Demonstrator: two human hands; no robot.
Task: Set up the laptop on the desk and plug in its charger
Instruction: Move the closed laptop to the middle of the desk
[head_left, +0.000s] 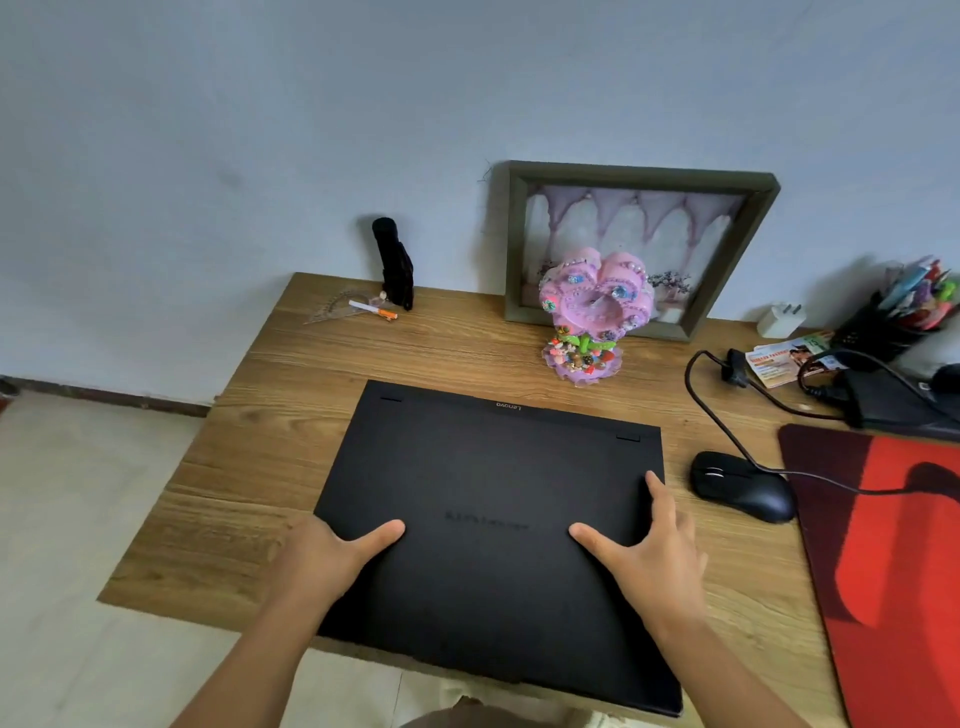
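A black laptop (488, 467) lies closed and flat on the wooden desk (291, 415), its near edge hanging over the desk's front. My left hand (324, 558) grips its left edge, thumb on the lid. My right hand (652, 558) rests on the lid near the right edge, thumb and fingers spread. The black charger brick (893, 402) lies at the far right of the desk with its cable (701, 395) looping toward the laptop.
A black wired mouse (743, 486) sits just right of the laptop, beside a red mouse pad (893, 561). Behind stand a pink ornament (592, 312), a picture frame (727, 260), a folded black umbrella (395, 265), a pen holder (893, 322) and a white plug adapter (779, 319).
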